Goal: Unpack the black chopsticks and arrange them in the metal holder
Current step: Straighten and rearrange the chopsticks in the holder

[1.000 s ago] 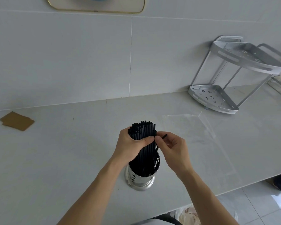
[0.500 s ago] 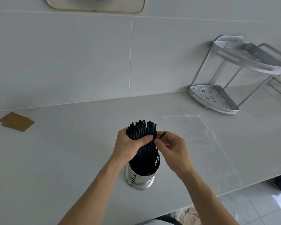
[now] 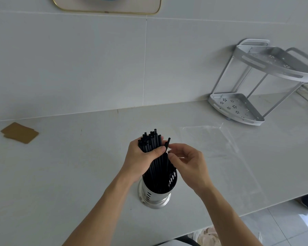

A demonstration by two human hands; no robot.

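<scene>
A round metal holder (image 3: 156, 198) with slotted walls stands on the grey counter near its front edge. A thick bundle of black chopsticks (image 3: 152, 142) stands upright in it. My left hand (image 3: 140, 160) wraps around the bundle from the left, thumb across its front. My right hand (image 3: 188, 162) is just to the right, its fingertips pinching a single black chopstick (image 3: 167, 142) that leans at the bundle's right side. The lower ends of the chopsticks are hidden inside the holder.
An empty clear plastic wrapper (image 3: 219, 151) lies flat on the counter to the right. A two-tier metal corner rack (image 3: 252, 89) stands at the back right. Brown cardboard pieces (image 3: 19, 133) lie at the far left. The counter's front edge (image 3: 256, 210) drops to a tiled floor.
My right hand has brought the single chopstick more upright and closer against the bundle. My left hand keeps its hold on the bundle.
</scene>
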